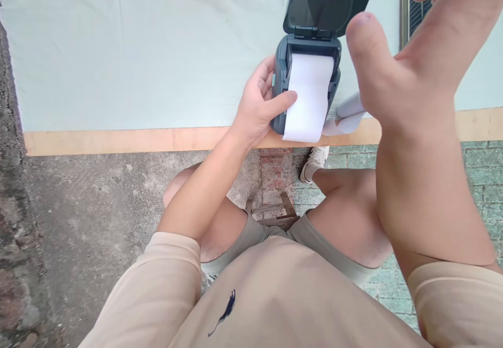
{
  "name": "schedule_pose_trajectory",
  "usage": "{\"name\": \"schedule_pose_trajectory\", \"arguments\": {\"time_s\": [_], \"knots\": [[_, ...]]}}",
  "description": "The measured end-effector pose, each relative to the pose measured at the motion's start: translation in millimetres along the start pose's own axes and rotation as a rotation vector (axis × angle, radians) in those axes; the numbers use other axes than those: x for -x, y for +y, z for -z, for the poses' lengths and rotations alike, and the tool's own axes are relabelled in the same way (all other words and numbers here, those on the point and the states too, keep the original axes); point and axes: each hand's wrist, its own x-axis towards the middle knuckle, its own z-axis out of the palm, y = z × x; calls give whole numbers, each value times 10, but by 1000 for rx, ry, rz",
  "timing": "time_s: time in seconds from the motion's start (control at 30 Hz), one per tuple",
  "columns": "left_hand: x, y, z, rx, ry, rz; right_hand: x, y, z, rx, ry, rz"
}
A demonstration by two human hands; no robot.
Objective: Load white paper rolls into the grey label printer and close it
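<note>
A dark portable label printer (280,57) stands at the table's front edge with its hinged lid (326,10) raised. White paper (311,88) lies in its bay and hangs out over the front. My left hand (261,101) grips the printer's left side, its thumb pressing on the paper. Raised close to the camera, my right hand (408,70) is apart from the printer, thumb stretched out and holding nothing visible. Most of its other fingers are out of sight. Behind its wrist, a curled piece of white paper (348,115) rests at the table edge.
A pale cloth (137,49) covers the table, with a bare wooden strip (118,141) along the front. A dark ridged object with a light frame (405,18) lies at the far right, partly hidden by my hand. Under me is a wooden stool (271,209).
</note>
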Motion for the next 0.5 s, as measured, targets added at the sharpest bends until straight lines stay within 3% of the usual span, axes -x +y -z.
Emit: {"name": "schedule_pose_trajectory", "arguments": {"time_s": [0.2, 0.3, 0.4, 0.5], "knots": [[20, 26, -42, 102, -74, -32, 12, 26, -25, -1, 29, -41], [37, 46, -74, 24, -16, -17, -13, 47, -79, -141, 93, 90], [41, 49, -81, -18, 4, -4, -37, 130, -112, -201, -33, 210], [18, 25, -53, -32, -26, -34, -45, 171, -108, -123, -141, 114]]}}
